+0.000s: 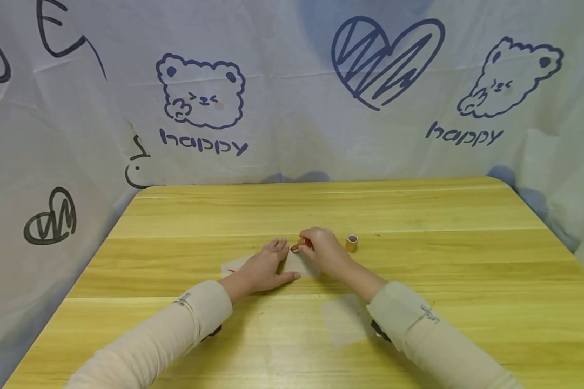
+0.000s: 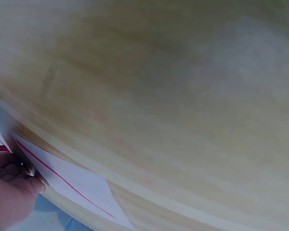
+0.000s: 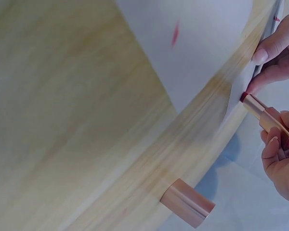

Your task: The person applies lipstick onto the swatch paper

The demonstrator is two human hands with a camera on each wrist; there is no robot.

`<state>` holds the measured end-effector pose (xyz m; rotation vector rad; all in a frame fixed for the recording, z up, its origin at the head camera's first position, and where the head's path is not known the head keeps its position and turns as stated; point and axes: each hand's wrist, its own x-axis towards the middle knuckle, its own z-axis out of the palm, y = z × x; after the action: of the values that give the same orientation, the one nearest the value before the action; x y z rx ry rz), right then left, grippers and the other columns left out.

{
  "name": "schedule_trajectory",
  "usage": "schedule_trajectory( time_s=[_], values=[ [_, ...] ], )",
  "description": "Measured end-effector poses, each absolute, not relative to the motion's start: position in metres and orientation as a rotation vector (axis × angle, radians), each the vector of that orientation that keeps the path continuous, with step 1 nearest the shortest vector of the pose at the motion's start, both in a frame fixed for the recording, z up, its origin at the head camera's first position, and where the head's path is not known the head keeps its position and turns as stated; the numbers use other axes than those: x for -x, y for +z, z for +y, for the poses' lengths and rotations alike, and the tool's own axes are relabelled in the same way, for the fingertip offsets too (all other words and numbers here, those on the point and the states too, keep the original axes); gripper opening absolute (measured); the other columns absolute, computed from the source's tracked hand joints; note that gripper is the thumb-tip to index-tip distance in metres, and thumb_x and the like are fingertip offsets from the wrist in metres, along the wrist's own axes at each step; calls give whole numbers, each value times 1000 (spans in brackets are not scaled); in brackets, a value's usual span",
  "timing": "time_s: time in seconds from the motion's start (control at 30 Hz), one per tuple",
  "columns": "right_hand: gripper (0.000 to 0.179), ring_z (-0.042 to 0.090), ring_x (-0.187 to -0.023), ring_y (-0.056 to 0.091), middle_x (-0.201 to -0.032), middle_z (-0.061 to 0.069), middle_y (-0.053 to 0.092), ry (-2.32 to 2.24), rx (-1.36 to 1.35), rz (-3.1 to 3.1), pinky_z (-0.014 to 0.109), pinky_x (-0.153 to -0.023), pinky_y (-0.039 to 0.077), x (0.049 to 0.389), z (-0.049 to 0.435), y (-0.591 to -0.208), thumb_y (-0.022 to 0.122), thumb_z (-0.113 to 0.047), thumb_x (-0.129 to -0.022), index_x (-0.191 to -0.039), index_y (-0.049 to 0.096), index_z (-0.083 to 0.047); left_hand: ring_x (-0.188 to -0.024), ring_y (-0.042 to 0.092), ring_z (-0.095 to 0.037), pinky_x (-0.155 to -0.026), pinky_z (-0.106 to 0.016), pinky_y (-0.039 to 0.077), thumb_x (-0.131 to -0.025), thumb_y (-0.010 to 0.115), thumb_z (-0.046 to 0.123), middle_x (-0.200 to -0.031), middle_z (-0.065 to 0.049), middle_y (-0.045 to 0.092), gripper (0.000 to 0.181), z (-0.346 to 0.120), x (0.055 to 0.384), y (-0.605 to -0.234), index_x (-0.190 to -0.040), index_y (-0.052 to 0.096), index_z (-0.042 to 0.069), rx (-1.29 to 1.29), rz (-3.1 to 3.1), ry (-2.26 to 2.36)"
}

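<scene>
My right hand (image 1: 324, 249) pinches a lipstick (image 3: 261, 115) with a gold tube. Its red tip touches or is just above the white paper (image 1: 302, 263) near the middle of the table. Spread across that paper, my left hand (image 1: 266, 266) rests with its fingers stretched forward and the thumb out to the side. A white sheet with a red line (image 2: 62, 180) lies to the left, partly under the left wrist. The gold lipstick cap (image 1: 352, 243) stands on the table beside the right hand, its hollow end up.
Nearer the body, another pale paper (image 1: 342, 321) lies by the right sleeve, with a small red mark (image 3: 175, 34) on it. Small red specks dot the wooden table (image 1: 418, 216). Behind the table hangs a white cloth (image 1: 282, 108) with drawings.
</scene>
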<state>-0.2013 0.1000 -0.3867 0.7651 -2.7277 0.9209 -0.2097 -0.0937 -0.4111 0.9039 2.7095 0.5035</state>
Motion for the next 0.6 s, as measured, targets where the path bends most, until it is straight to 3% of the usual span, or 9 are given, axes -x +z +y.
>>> schedule_trajectory(
  time_s=[0.6],
  values=[
    [17, 27, -79, 67, -96, 25, 73, 906, -787, -2718, 36, -69, 59, 197, 104, -386, 73, 8, -93, -107, 70, 18, -153, 26, -50, -122, -60, 31, -105, 64, 37, -163, -33, 30, 73, -93, 208, -410, -152, 40, -14, -889, 2702, 507]
  ],
)
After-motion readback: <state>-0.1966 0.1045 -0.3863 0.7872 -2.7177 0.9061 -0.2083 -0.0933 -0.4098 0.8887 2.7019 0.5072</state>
